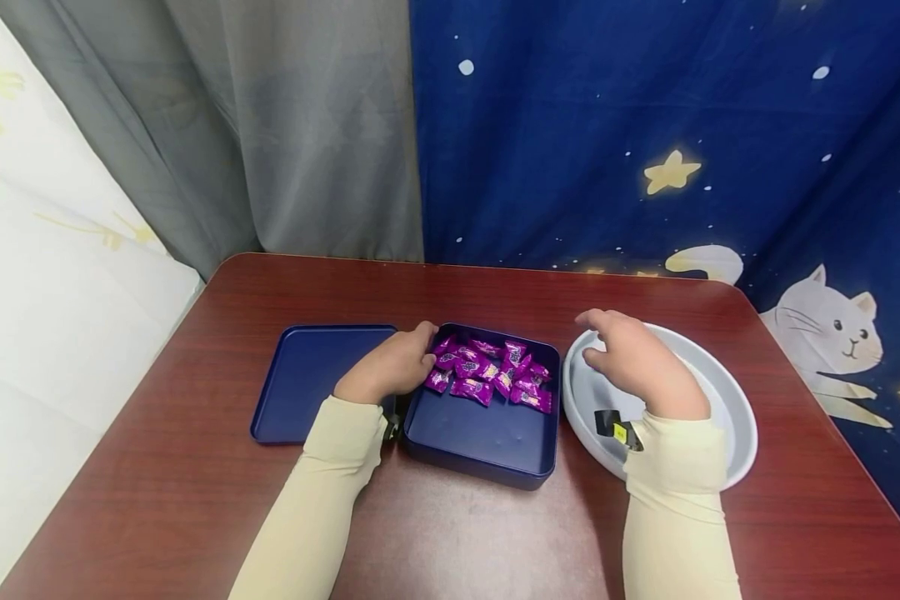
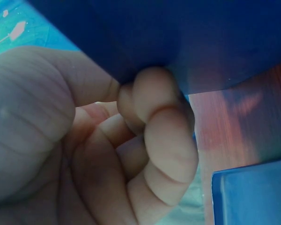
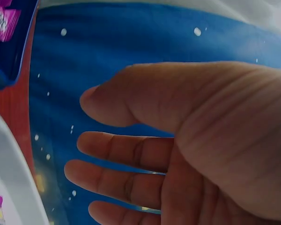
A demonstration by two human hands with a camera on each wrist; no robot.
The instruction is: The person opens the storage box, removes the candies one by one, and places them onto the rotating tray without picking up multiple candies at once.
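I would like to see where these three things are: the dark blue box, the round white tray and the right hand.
Dark blue box point(image 1: 480, 429): head view, bare inside floor, near side.
Round white tray point(image 1: 731, 396): head view, bare inside, right part.
Right hand point(image 1: 633, 358): head view, back of the hand.

Left grip point(image 1: 390, 367) curled in a pinch, right grip point(image 1: 641, 362) loosely outstretched

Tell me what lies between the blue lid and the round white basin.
In the head view, the blue box, holding purple-wrapped candies, stands between the lid and basin; the left hand, gripping the box's left side, is there too.
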